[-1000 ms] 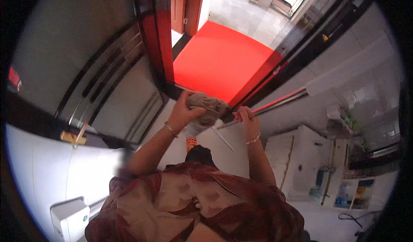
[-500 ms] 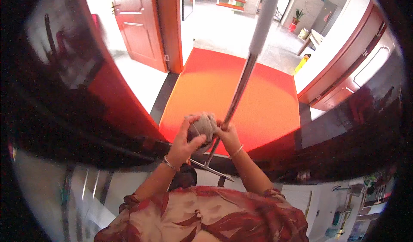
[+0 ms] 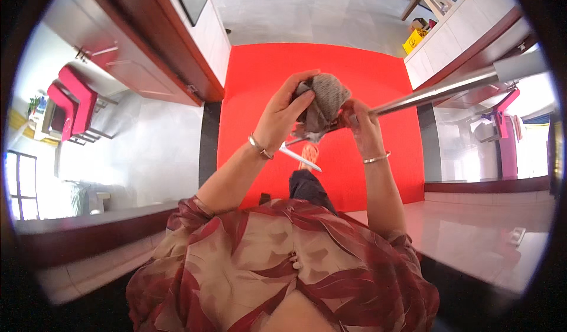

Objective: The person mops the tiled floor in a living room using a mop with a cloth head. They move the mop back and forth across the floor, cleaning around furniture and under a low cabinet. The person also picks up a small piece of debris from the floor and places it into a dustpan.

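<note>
Soft grey cloth, stiff metal pole

From where I stand, the left hand is curled round the bunched cloth, above the red mat. Just to its right, the right hand is closed about the pole, which runs off rightward; whether its fingertips also pinch the cloth, I can't tell. The cloth looks light, limp and hardly fragile, best gathered in a full palm. The pole seems rigid and perhaps slick: I'd wrap all 5 fingers round the bare shaft.

my 2 hands, 1 grey cloth, 1 metal pole, 2 bracelets, 1 red mat, 2 pink chairs on L
</note>
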